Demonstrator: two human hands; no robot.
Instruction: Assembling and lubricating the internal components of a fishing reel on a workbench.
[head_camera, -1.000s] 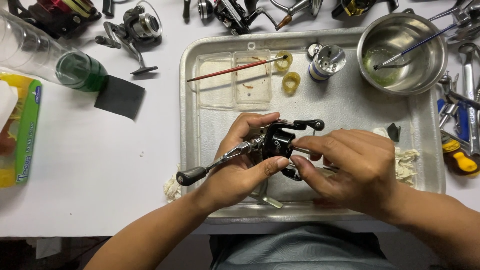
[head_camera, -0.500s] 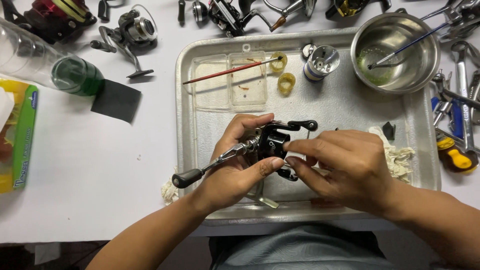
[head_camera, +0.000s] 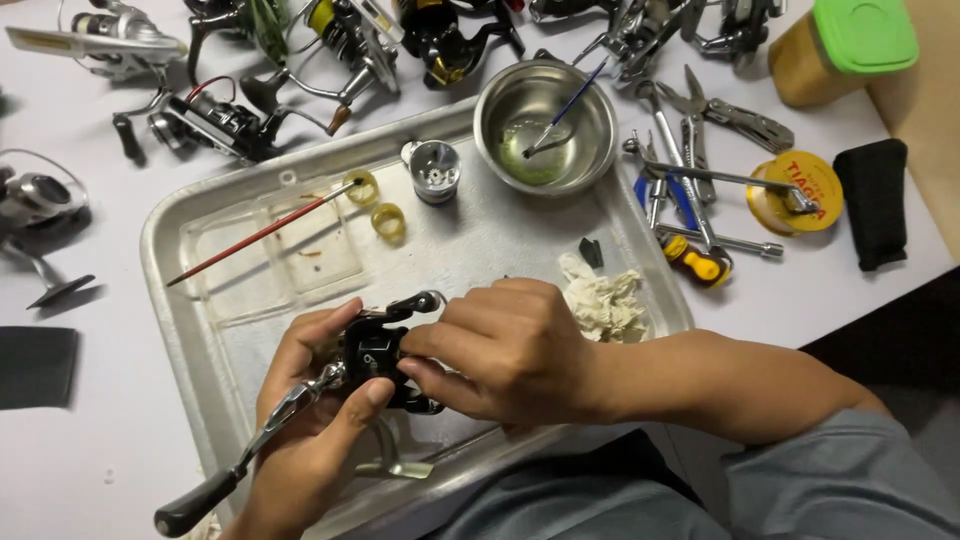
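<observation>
Together both hands, left (head_camera: 315, 415) and right (head_camera: 505, 350), grip a black fishing reel (head_camera: 378, 358) above the metal tray (head_camera: 200, 300).

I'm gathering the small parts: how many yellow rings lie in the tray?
2: one yellow ring at the red brush's tip, another just right of it. Hands may hide more.

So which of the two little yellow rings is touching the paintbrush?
The upper yellow ring, at the tip of the red-handled paintbrush. The other ring lies alone on the tray, nearer the hands.

White worktable (head_camera: 90, 470) under even light; dark floor (head_camera: 900, 330) beyond its right edge, tan surface (head_camera: 935, 90) at upper right.
</observation>
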